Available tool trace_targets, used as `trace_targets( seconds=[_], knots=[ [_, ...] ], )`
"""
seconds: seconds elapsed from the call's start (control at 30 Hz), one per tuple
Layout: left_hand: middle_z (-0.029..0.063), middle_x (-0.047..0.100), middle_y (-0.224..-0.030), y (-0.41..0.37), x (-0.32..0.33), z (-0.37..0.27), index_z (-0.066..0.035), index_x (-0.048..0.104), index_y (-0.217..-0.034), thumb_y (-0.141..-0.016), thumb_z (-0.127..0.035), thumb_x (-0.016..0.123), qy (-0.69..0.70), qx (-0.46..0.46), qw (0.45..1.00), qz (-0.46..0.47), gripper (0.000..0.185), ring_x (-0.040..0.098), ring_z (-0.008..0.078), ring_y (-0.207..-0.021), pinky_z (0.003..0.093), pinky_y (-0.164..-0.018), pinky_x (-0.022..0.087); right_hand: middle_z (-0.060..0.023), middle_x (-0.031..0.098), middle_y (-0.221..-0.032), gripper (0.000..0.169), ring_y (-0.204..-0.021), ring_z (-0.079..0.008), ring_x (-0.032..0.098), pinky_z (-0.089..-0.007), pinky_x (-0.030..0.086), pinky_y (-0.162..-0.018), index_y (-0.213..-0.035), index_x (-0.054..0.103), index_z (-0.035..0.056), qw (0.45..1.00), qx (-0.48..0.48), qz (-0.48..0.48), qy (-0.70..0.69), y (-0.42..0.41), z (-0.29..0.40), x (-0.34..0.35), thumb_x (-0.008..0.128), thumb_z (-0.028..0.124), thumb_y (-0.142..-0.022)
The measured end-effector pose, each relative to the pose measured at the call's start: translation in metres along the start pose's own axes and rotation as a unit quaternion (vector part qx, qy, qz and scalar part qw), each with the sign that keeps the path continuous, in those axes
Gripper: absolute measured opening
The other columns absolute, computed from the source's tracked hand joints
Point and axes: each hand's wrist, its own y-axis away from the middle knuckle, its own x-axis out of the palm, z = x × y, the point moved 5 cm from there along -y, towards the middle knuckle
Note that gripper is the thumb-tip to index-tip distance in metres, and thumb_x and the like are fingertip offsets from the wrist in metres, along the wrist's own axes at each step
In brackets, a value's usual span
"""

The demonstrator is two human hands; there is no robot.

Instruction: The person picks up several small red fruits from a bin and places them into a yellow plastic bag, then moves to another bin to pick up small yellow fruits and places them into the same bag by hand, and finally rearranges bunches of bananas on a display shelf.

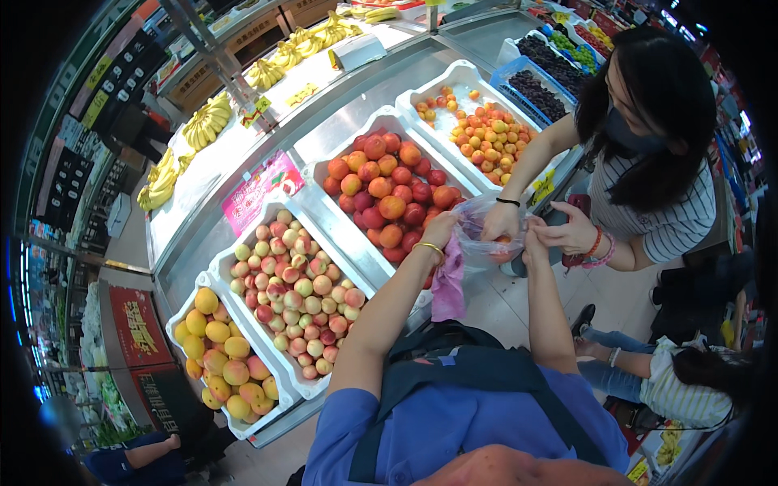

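Between my hands hangs a clear plastic bag (pixel 473 246) with some reddish fruit low inside. My left hand (pixel 440 228), above a gold bangle, grips the bag's left edge, and a pink cloth (pixel 448 282) dangles beneath it. The bag's right edge is in my right hand (pixel 535 242). Another person, in a striped shirt (pixel 662 200), has one hand (pixel 502 221) inside the bag and the other hand (pixel 571 229) touching or close to my right fingers. Left of the bag, a white foam crate (pixel 316 176) holds red and orange plums or nectarines.
White crates of small orange fruit (pixel 492 136), pale peaches or nectarines (pixel 292 297) and mangoes (pixel 237 346) line the metal counter (pixel 228 146). Bananas (pixel 206 121) lie behind. Grapes (pixel 538 94) are at upper right. Another person (pixel 681 376) is at lower right.
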Motion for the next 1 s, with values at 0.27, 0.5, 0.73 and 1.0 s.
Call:
trace_targets(
  seconds=[0.27,0.5,0.73,1.0],
  knots=[
    [0.0018,0.058,-0.091,0.013,-0.001,-0.003,-0.006,0.062,-0.096,-0.089,-0.022,0.05,0.036,0.051,0.998,0.02,0.021,0.054,0.0129,-0.081,0.0255,-0.073,0.045,-0.005,0.055,-0.112,0.034,-0.104,-0.0196,0.051,-0.0349,0.044,-0.088,-0.118,0.051,0.0056,0.94,0.157,0.139,-0.268,-0.041,-0.041,-0.03,0.048,0.029,-0.094],
    [0.0013,0.056,-0.084,-0.006,0.012,-0.004,-0.006,0.062,-0.095,-0.09,-0.023,0.047,-0.053,0.103,0.993,0.0,0.023,0.052,0.0113,-0.075,0.0249,-0.067,0.043,-0.0079,0.06,-0.099,0.028,-0.087,-0.0201,0.059,-0.034,0.05,-0.078,-0.109,0.054,0.0028,0.933,0.134,0.186,-0.279,0.013,0.032,-0.006,0.046,0.025,-0.094],
    [0.0038,0.059,-0.084,-0.012,0.042,-0.016,-0.003,0.063,-0.097,-0.088,-0.022,0.046,-0.044,0.088,0.995,0.005,0.026,0.053,0.0128,-0.072,0.0267,-0.065,0.043,-0.0048,0.058,-0.079,0.018,-0.07,-0.017,0.059,-0.0304,0.049,-0.062,-0.094,0.055,0.0016,0.96,-0.004,0.27,-0.076,0.014,0.061,-0.016,0.051,0.019,-0.092],
    [0.0032,0.057,-0.075,-0.019,0.055,-0.038,-0.004,0.063,-0.097,-0.088,-0.019,0.047,0.017,0.065,0.998,-0.014,0.024,0.051,0.0109,-0.06,0.026,-0.054,0.042,-0.0035,0.055,-0.101,0.02,-0.09,-0.0179,0.055,-0.0333,0.046,-0.072,-0.109,0.051,0.0086,0.959,0.157,0.008,-0.235,0.076,-0.008,-0.014,0.056,0.015,-0.09]
  ],
)
